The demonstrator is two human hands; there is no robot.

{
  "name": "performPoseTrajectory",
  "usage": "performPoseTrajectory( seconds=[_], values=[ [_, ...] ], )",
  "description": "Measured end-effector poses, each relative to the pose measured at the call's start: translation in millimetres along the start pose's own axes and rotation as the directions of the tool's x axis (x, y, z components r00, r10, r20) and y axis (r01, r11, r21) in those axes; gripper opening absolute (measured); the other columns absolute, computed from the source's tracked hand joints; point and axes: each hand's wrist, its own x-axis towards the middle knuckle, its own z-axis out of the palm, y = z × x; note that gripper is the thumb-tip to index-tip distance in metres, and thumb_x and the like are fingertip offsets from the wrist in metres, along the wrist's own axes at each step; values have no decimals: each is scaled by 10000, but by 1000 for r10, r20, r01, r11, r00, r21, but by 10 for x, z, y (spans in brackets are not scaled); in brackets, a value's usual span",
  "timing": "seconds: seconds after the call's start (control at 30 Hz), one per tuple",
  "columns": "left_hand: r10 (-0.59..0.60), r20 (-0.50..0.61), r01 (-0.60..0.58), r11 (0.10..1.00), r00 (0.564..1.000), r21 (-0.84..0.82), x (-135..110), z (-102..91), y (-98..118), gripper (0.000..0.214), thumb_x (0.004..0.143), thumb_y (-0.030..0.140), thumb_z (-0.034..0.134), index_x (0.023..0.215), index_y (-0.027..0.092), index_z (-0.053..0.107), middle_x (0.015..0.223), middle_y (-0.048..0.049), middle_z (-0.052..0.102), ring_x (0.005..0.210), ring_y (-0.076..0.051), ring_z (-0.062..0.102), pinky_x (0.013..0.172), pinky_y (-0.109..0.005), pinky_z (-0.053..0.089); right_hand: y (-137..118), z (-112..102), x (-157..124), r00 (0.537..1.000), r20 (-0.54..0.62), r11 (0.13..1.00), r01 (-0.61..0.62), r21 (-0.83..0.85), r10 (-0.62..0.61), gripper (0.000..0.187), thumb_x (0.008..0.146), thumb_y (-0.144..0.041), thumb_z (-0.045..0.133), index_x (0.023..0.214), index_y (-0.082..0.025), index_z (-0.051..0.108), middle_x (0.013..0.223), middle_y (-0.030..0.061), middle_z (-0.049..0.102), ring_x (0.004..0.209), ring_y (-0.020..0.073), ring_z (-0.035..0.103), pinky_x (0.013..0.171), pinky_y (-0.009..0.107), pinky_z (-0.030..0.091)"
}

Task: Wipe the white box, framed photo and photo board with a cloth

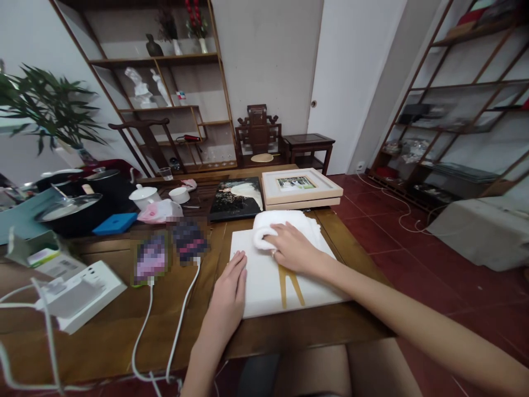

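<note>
A flat white panel (pixel 260 298) with a gold, two-legged mark on its face lies on the table in front of me. My left hand (pixel 229 286) rests along its left edge, fingers stretched out and holding nothing. On the panel's upper part is a bunched white cloth (pixel 303 220), with a curled fold at its left. My right hand (pixel 291 248), a ring on one finger, presses down on this cloth with its fingers bent into it. The fingertips are partly hidden by the cloth, and the hand covers the top of the gold mark.
Beyond the panel lie a dark picture panel (pixel 237 198) and a pale wooden frame (pixel 306 190). Two blurred-out devices on white cables (pixel 185 303) are to the left, near a white power strip (pixel 91 298). Pots (pixel 70 212) and a white teapot (pixel 144 194) stand farther back.
</note>
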Motion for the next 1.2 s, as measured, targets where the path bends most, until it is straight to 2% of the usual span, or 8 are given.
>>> performPoseTrajectory(
  seconds=[0.13, 0.27, 0.4, 0.57, 0.73, 1.0, 1.1, 1.2],
  values=[
    [-57, -76, 50, 995, 995, -89, -5, -84, 104, 452, 924, 316, 325, 1258, 74, 510, 1321, -154, 536, 1243, -220, 481, 1072, -402, 352, -153, 16, -4, 989, 23, 989, 147, 17, -148, 337, 783, -123, 513, 1101, -157, 619, 1256, 148, 547, 1278, 285, 356, 1056, 501, 219],
    [-127, -139, 107, 984, 982, -139, 1, -119, 154, 473, 940, 348, 284, 1300, 93, 457, 1361, -141, 496, 1262, -207, 456, 1078, -397, 340, -421, -46, -379, 916, 30, 915, 398, 67, -401, 221, 781, -178, 544, 966, -162, 663, 1206, 128, 573, 1250, 275, 381, 1081, 463, 191],
    [-93, -101, 85, 993, 991, -85, -11, -78, 152, 501, 934, 354, 302, 1328, 68, 420, 1399, -156, 447, 1300, -209, 406, 1098, -395, 307, -512, -244, -738, 866, 99, 867, 473, 157, -491, 173, 772, -234, 585, 909, -170, 669, 1168, 122, 582, 1205, 260, 417, 1077, 408, 215],
    [-25, -18, 25, 1000, 1000, -4, -34, -13, 82, 494, 926, 333, 333, 1308, 43, 451, 1377, -182, 467, 1289, -231, 423, 1087, -410, 327, -238, -453, -730, 922, 193, 928, 287, 239, -335, 210, 744, -107, 524, 889, -187, 652, 1094, 98, 609, 1072, 233, 508, 942, 350, 359],
    [54, -32, -53, 998, 998, 34, -15, 23, 0, 382, 914, 276, 379, 1136, 72, 613, 1252, -169, 590, 1202, -239, 524, 1051, -401, 388, 117, -345, -328, 983, 140, 982, 95, 163, -119, 242, 777, -107, 430, 932, -166, 605, 910, 102, 601, 853, 233, 544, 753, 330, 396],
    [83, -11, -82, 994, 997, 66, 11, -19, 20, 317, 897, 225, 402, 1075, 116, 641, 1167, -145, 642, 1106, -233, 593, 989, -408, 453, -102, -130, 328, 969, 89, 962, 213, 170, -230, 231, 787, -139, 454, 940, -199, 616, 951, 70, 651, 902, 221, 558, 736, 279, 369],
    [83, -12, -82, 994, 996, 69, 15, -32, 17, 309, 898, 217, 400, 1071, 132, 640, 1178, -138, 640, 1114, -227, 591, 987, -406, 455, -114, -131, 363, 977, 77, 969, 183, 166, -198, 249, 814, -163, 429, 967, -194, 623, 955, 82, 658, 868, 224, 574, 702, 283, 374],
    [85, -14, -84, 994, 996, 69, 9, -26, -3, 306, 896, 210, 401, 1072, 140, 641, 1222, -139, 618, 1156, -228, 566, 1007, -416, 438, 84, -153, 240, 992, 69, 984, 94, 152, -105, 259, 835, -183, 411, 970, -174, 631, 931, 97, 663, 835, 235, 585, 666, 286, 378]
  ],
)
